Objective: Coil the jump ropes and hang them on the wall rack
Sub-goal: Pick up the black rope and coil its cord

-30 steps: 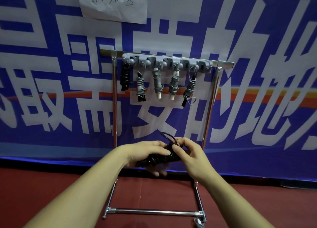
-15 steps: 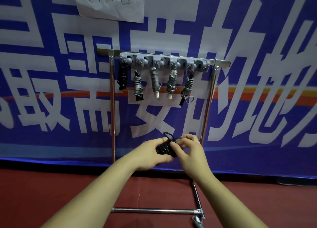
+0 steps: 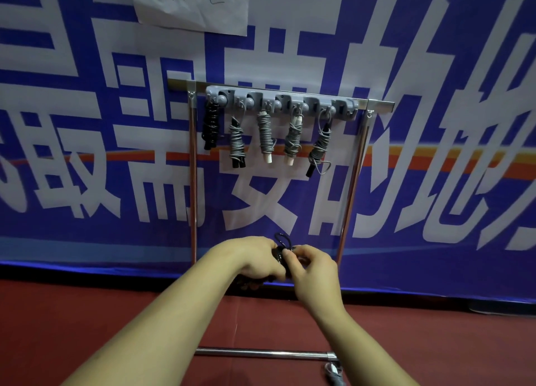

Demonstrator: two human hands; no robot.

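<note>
Held in mid-air before the lower half of the rack [image 3: 290,99], near its right upright, the coiled black jump rope [image 3: 279,254] is gripped round its bundle by the left hand [image 3: 255,259], while the right hand [image 3: 314,266] pinches it just under its small top loop. Light, limp and springy, it would likely unwind if the grip slackened, so it is best held squeezed around the coils, with the loop left free for a hook.

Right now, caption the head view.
Left hand and right hand hold a coiled black jump rope below the grey rack holding five ropes.
</note>
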